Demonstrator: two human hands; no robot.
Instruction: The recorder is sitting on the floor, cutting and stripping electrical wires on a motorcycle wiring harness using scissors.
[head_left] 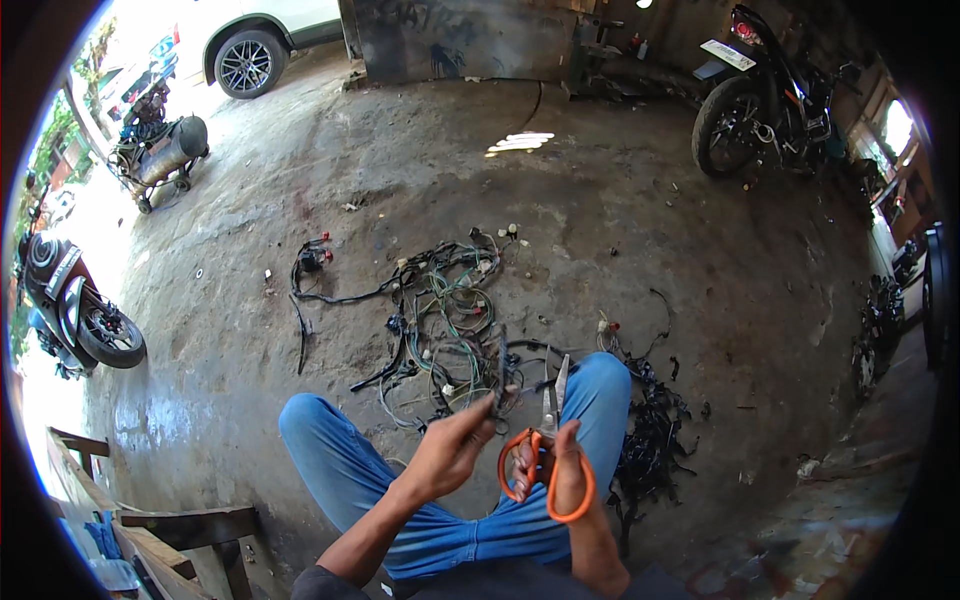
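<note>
My left hand (452,455) is closed, fingers pressed together between my knees. A dark taped wire (502,355) runs up from its fingertips, over the tangled wiring harness (450,300) on the floor. Green, black and pale wires with white connectors make up that tangle. In my right hand (570,480) is a pair of scissors (547,430) with orange handles. Their blades point away from me and are spread apart, close to my right knee. Fingers and thumb pass through the orange loops. No wire shows between the blades.
Black scraps of tape or sheathing (650,430) lie beside my right knee. Red-tipped connectors (318,255) sit at the harness's left end. Motorcycles (770,110) stand far right and at left (80,310), near an air compressor (165,155). A wooden frame (190,525) is at lower left.
</note>
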